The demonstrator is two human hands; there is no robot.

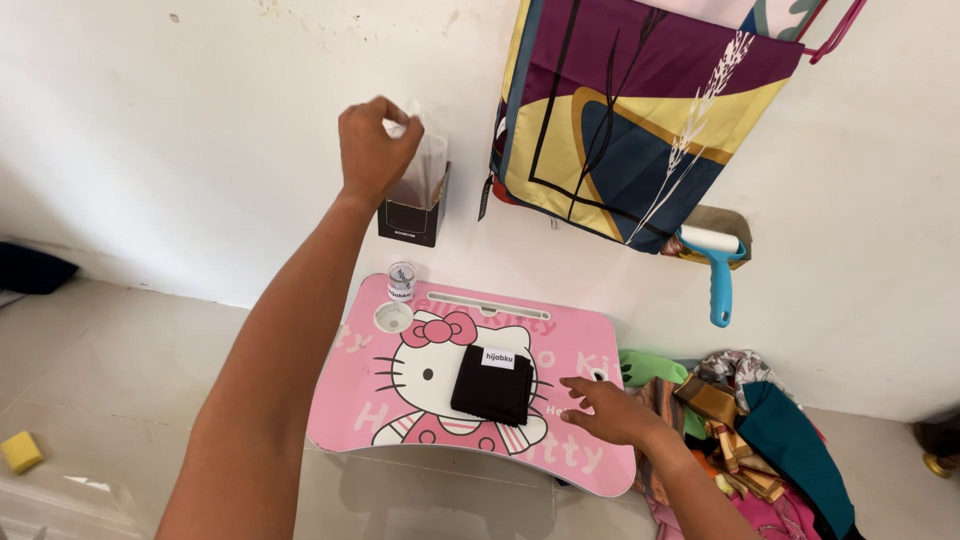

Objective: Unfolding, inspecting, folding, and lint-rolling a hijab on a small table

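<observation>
In wall box [412, 215]: clear bags [428, 165], left grip [375, 145] pinching.

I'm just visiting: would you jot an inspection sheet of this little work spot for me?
Surface: pink lap table with cartoon cat print.
Job's things: folded black cloth on table; clear bags in black wall box.
Clutter: small roll, fabric pile, yellow sponge.
Grip: left hand pinching a clear bag; right hand flat on table.
Cables: nothing seen.
Surroundings: white wall, hanging patterned cloth, blue lint roller.
</observation>
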